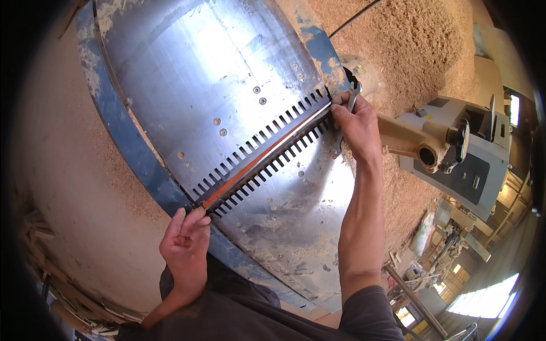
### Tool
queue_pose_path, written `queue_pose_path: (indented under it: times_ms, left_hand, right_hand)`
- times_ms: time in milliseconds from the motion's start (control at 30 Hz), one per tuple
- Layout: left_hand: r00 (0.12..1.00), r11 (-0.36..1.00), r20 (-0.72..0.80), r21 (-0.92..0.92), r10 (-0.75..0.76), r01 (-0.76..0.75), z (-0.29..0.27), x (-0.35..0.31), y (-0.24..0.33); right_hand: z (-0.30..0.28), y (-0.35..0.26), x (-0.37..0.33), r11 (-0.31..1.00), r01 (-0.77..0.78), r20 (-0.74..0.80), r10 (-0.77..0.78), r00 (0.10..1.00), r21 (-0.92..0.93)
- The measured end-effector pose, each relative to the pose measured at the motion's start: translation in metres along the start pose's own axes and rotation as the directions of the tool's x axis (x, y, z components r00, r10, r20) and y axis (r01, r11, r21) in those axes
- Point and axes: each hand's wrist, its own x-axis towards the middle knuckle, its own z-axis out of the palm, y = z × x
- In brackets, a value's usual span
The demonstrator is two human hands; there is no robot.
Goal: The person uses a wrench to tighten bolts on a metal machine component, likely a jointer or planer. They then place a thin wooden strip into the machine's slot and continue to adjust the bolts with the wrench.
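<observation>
A long, thin planer blade [250,166], orange along much of its length and silvery toward the right, lies slantwise along the slot between two toothed metal lips. My left hand [186,244] pinches its lower left end between thumb and fingertips. At the upper right end, my right hand [360,126] has thumb and forefinger on the blade. That same hand also holds an open-end wrench [355,95], whose jaw sticks up past the fingers. Beneath the blade runs the dark cutter head [270,161], mostly hidden by it. Smooth metal tables [187,74] of the machine spread out on both sides.
Blue painted edges [128,150] border the machine. Wood shavings [421,51] are heaped beyond its right side. A grey machine housing [478,176] with a dusty arm and a dark knob stands at right. Wood scraps [42,233] lie at lower left.
</observation>
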Motion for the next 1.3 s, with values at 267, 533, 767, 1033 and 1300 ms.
queue_pose_path:
  times_ms: [267, 533, 767, 1033, 1300]
  left_hand:
    - [0.867, 0.737, 0.138, 0.473, 0.480, -0.483, 0.000, 0.019, -0.009]
    - [0.533, 0.243, 0.452, 0.555, 0.715, -0.796, -0.003, 0.050, 0.001]
    - [0.289, 0.025, 0.653, 0.382, 0.700, -0.924, -0.019, 0.069, -0.003]
    - [0.186, -0.077, 0.734, 0.309, 0.653, -0.948, -0.023, 0.081, -0.003]
    - [0.209, -0.035, 0.751, 0.296, 0.627, -0.955, -0.020, 0.084, 0.001]
  right_hand:
    - [-0.001, 0.009, 0.001, 0.999, 0.031, -0.022, -0.030, 0.999, 0.035]
    - [-0.005, 0.015, 0.003, 0.999, 0.034, -0.011, -0.034, 0.999, 0.037]
    - [-0.005, 0.014, 0.002, 1.000, 0.015, 0.021, -0.016, 1.000, 0.028]
    - [-0.007, 0.019, 0.004, 0.999, 0.042, 0.033, -0.043, 0.999, 0.017]
    - [-0.004, 0.015, 0.003, 0.999, 0.042, 0.010, -0.042, 0.999, -0.004]
